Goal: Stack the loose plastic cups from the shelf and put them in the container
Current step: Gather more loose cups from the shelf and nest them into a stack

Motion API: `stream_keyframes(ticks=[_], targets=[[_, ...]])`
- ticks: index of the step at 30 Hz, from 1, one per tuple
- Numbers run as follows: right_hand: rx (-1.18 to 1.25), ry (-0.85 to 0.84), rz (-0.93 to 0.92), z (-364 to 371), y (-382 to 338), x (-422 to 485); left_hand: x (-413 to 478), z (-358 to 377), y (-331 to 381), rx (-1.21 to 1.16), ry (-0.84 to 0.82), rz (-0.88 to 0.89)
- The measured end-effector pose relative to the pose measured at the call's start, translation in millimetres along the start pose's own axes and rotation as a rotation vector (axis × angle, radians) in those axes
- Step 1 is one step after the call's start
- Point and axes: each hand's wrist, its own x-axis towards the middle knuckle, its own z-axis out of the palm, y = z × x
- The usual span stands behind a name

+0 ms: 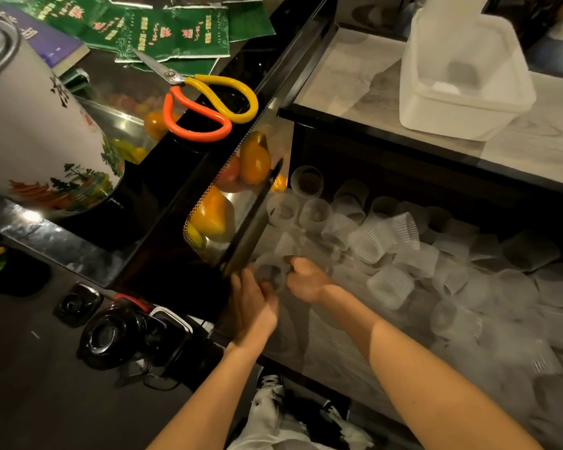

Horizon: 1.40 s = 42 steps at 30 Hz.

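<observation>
**Both hands on one cup at the shelf's near-left corner**

My feed shows a dark glossy counter (163, 196) on the left. To its right is a two-level unit, with a pale wood-grain top (355, 79) over a deep lower shelf (322, 352). A big painted white vessel (36, 125) stands on the counter, clear of the work.

The loose cups (403, 254) are scattered across the lower shelf, most tipped on their sides and a few upright at the back. I can't see any nested, so I judge the stacking has barely begun. The container (462, 76), a translucent tub, sits open on the pale top, above the pile and well apart from the hands. That placement makes sense to me, since a finished stack can go straight up into it. It looks nearly empty, with something dim at the bottom that I cannot make out.

Orange-and-yellow scissors (208, 105) lie on the counter's edge, not involved.

The left hand (254, 306) reaches into the near-left corner, thumb and fingers curved round one cup (270, 274). The right hand (306, 279) is curled tight against that cup's right side, pinching its wall or rim. Blur keeps me from telling whether it also holds a second cup. I read the two-handed hold as steadying one cup for nesting.
</observation>
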Motion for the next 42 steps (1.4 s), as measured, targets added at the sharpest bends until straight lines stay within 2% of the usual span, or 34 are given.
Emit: stream_keyframes(ticks=[3, 7, 9, 12, 17, 21, 25, 28, 32, 37, 42], targets=[[0.063, 0.013, 0.001, -7.9, 8.1, -7.7, 4.6, 6.1, 10.4, -0.016, -0.065, -0.107], [0.105, 0.25, -0.071, -18.0, 8.5, -7.6, 15.3, 8.0, 31.0, -0.138, 0.038, -0.044], [0.132, 0.361, -0.127, -25.0, 2.9, -3.3, 26.5, 4.0, 44.7, -0.208, 0.103, 0.049], [0.203, 0.421, -0.194, -38.4, -9.3, 0.2, 48.2, -0.1, 60.5, -0.325, 0.115, 0.206], [0.263, 0.372, -0.266, -57.2, -24.7, 10.7, 83.5, 3.9, 71.4, -0.324, 0.108, 0.245], [0.182, 0.383, -0.259, -63.4, -22.5, 34.2, 94.8, 13.6, 69.9, -0.267, 0.09, 0.284], [0.109, 0.261, -0.211, -57.2, -8.3, 64.0, 96.8, 20.5, 67.5, -0.244, -0.058, 0.2], [0.092, 0.262, -0.204, -46.4, 15.3, 89.7, 93.8, 22.9, 65.1, -0.202, -0.062, 0.172], [0.11, 0.315, -0.086, -60.0, -18.7, 46.1, 90.4, 21.9, 66.7, -0.161, -0.025, 0.152], [0.056, 0.288, 0.007, -55.6, -4.6, 35.9, 83.6, 23.4, 66.0, -0.056, -0.083, 0.129], [-0.001, 0.252, 0.09, -51.7, 8.9, 30.2, 84.3, 28.2, 58.1, 0.141, -0.125, 0.219]])
